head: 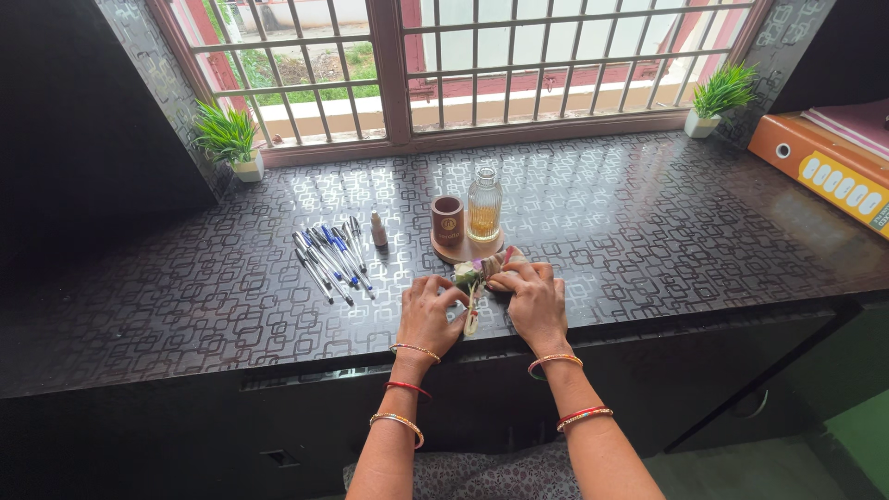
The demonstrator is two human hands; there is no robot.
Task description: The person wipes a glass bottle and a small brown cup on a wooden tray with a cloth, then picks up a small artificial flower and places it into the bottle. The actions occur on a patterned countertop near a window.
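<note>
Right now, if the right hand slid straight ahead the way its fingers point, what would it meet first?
The right hand points up and slightly left, its fingers on the small flower bundle. Just beyond lies the round wooden tray carrying the glass bottle; the tray's rim likely comes first, though depth is unclear.

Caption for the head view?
Both hands, left hand and right hand, hold a small flower bundle near pens.

Both hands' fingers (451,294) grip a small flower bundle (474,278) on the counter (648,231).
</note>
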